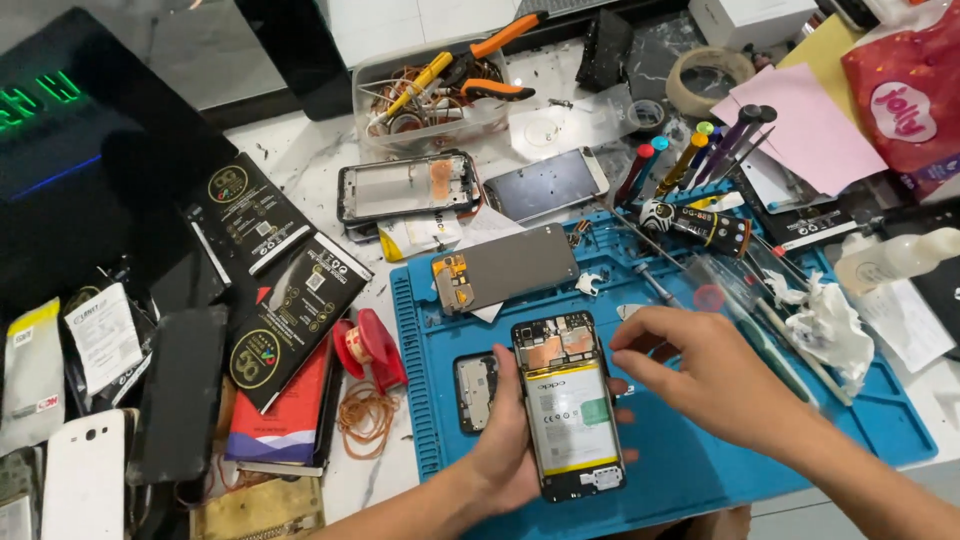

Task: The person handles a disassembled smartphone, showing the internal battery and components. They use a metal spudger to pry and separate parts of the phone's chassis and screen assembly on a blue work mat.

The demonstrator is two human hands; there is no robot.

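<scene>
Cluttered white tabletop (300,160) is lying under a blue repair mat (700,450) with an opened phone being held above it.

Left hand (505,450) is cradling the opened phone (568,405) from below, its grip wrapped around the sides so the yellow-edged battery is facing up. Right hand (690,365) is hovering just beside the phone's upper right corner, its grip loosely curled and holding nothing that can be made out. On the mat a grey back cover (510,268) is lying above the phone, a small dark module (477,390) just left of it, and crumpled tissue (835,325) off to the right.
</scene>
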